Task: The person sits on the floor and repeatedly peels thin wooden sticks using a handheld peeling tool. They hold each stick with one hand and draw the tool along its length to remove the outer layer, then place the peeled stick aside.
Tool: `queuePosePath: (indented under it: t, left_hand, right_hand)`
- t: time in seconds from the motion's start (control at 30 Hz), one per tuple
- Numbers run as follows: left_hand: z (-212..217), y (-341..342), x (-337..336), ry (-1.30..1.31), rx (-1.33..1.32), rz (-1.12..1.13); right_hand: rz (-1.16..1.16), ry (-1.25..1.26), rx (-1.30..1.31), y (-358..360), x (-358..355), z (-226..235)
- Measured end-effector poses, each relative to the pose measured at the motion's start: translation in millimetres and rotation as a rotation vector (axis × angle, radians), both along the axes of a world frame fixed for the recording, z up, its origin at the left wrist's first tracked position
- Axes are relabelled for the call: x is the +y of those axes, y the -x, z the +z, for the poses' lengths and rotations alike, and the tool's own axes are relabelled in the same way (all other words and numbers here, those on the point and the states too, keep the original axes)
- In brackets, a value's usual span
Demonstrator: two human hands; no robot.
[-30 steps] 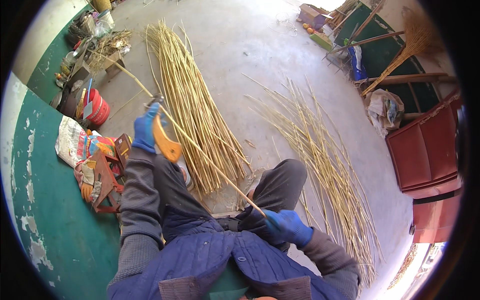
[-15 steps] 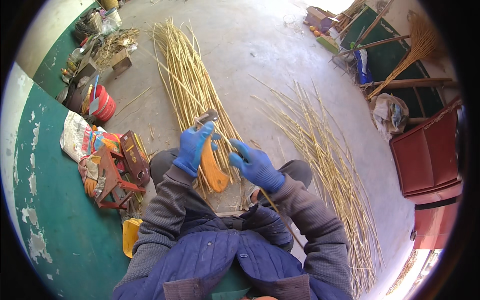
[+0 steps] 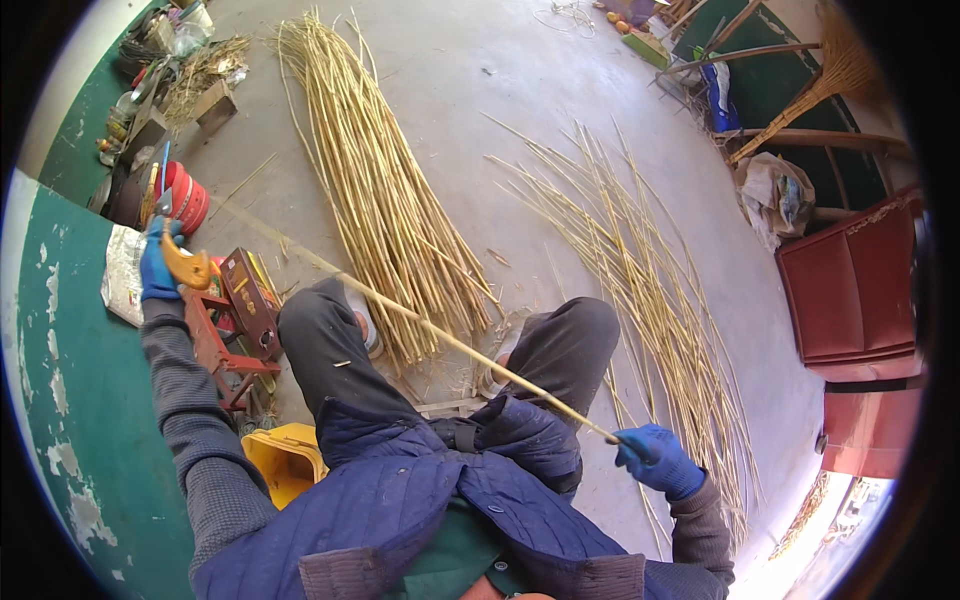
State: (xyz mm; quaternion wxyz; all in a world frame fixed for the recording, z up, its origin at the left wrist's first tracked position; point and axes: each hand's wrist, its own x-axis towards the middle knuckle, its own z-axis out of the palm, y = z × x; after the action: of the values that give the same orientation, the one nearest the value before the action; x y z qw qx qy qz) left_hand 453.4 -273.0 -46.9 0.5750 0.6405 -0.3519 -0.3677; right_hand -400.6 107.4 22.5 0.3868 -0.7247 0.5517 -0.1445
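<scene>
Cane is pinched at its near end by the right grip and slanted across the bundle; far end blurred. Tool is clasped by the left grip. The bundle might be snagged if the unsupported tip is swung low.

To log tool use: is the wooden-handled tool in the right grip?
No, the left grip holds the tool, while the right grip holds a stalk.

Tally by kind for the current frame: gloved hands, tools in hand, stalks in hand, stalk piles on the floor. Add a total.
Gloved hands: 2 (left hand, right hand)
Wooden-handled tool: 1
Held stalk: 1
Stalk piles: 2 (middle pile, right pile)
Total: 6
</scene>
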Motion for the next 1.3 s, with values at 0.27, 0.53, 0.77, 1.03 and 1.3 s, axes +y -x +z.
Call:
queuePosePath:
  t: [0.27, 0.53, 0.77, 1.03, 1.3]
  left_hand:
    - [31.0, 77.5, 13.9, 0.143, -0.063, -0.165]
    - [-0.7, 335.2, 50.4, -0.315, -0.088, -0.555]
    - [-45.0, 419.5, 56.4, -0.393, 0.070, -0.725]
    - [-78.4, 425.5, 43.1, -0.511, 0.027, -0.782]
    - [-112.9, 410.0, 48.1, -0.629, 0.136, -0.860]
  right_hand:
    - [-0.361, 0.320, 0.288, 66.7, 22.6, -42.2]
    - [-0.505, 0.468, 0.337, 102.0, 6.1, -123.9]
    - [-0.552, 0.444, 0.502, 122.7, 48.8, -162.4]
    - [-0.683, -0.163, 1.082, 200.5, 141.7, -194.5]
    - [-1.144, -0.803, 1.235, 178.8, 173.2, -249.8]
